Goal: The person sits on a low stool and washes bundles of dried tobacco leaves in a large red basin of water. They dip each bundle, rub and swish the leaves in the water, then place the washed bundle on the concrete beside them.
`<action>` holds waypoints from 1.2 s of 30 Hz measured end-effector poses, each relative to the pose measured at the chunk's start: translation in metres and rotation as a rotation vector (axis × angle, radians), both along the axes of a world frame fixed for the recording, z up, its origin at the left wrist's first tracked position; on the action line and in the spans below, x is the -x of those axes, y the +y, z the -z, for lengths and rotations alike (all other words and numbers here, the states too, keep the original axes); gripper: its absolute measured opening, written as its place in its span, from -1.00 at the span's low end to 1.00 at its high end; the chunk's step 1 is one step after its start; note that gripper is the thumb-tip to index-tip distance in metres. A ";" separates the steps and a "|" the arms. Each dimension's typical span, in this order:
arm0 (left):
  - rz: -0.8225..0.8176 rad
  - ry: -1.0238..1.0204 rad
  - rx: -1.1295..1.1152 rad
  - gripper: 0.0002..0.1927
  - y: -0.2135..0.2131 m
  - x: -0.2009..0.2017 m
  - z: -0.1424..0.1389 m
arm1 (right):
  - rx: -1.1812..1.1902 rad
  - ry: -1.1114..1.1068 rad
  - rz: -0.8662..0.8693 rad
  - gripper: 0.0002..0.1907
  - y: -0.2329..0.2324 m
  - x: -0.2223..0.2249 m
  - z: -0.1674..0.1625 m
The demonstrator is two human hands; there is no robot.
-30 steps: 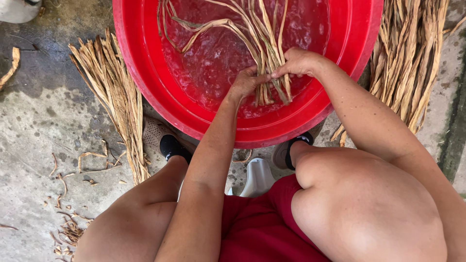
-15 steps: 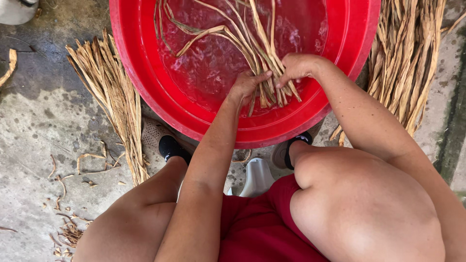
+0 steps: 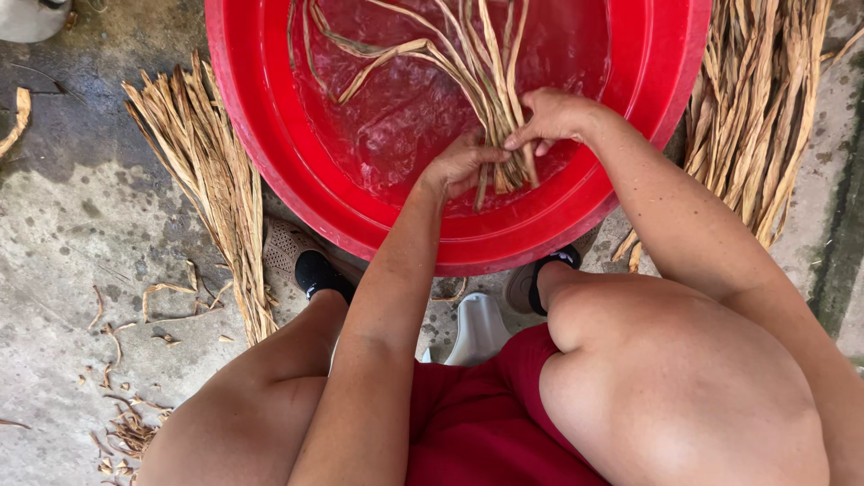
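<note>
The person sat low over a big red basin (image 3: 270, 135) set on the concrete floor (image 3: 63, 234), knees spread either side of it. Both hands were down in the water at the near side of the basin, working one bundle of wet straw-coloured fibre strips (image 3: 477, 72). The left hand (image 3: 461, 166) was clamped round the lower end of the bundle, fingers curled under it — the right hand (image 3: 551, 117) was closed on the same strips just above, pinching them between thumb and fingertips. From that grip the strips fanned away across the water toward the far rim, a few curling off to the left.

On the floor beside the basin's left edge lay a dry bundle of the same strips (image 3: 211, 189), with loose scraps scattered nearer the person. A larger dry heap (image 3: 760, 108) lay against the basin's right edge. A dark shoe (image 3: 310, 265) showed under the near rim — the other foot was mostly hidden.
</note>
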State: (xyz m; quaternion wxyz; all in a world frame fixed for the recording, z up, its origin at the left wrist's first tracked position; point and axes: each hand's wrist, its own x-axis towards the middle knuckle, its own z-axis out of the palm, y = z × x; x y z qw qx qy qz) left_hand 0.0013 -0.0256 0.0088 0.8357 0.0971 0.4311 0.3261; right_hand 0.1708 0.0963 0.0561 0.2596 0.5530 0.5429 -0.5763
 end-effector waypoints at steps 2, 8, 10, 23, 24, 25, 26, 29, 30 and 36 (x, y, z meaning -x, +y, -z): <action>-0.056 0.006 -0.032 -0.50 0.000 0.000 0.002 | 0.016 0.117 0.085 0.10 0.001 0.000 0.000; -0.040 0.102 -0.004 -0.49 0.002 -0.005 0.001 | -0.021 0.042 -0.030 -0.14 0.001 0.001 0.004; -0.022 0.157 0.109 -0.50 0.004 -0.005 -0.003 | -0.078 0.060 -0.055 -0.18 0.001 -0.001 0.004; 0.205 -0.078 0.026 -0.53 -0.003 -0.011 0.011 | -0.025 -0.064 -0.277 -0.07 -0.003 -0.004 0.000; 0.115 -0.117 0.068 -0.55 -0.002 -0.008 0.012 | -0.028 -0.035 -0.240 -0.09 -0.002 -0.004 0.000; 0.024 -0.156 0.106 -0.57 -0.001 -0.006 0.012 | -0.035 -0.006 -0.204 -0.12 -0.001 -0.004 0.001; -0.068 -0.195 0.145 -0.58 0.000 -0.004 0.012 | -0.041 0.024 -0.167 -0.14 0.000 -0.004 0.001; -0.106 -0.041 0.167 -0.61 0.002 -0.003 0.012 | -0.067 -0.042 -0.195 -0.11 0.000 -0.004 0.008; -0.109 -0.023 0.168 -0.61 0.002 -0.004 0.012 | -0.067 -0.042 -0.196 -0.10 0.000 -0.004 0.011; -0.016 0.075 0.199 -0.57 0.000 -0.008 0.015 | -0.035 0.007 -0.227 -0.45 0.000 -0.009 0.028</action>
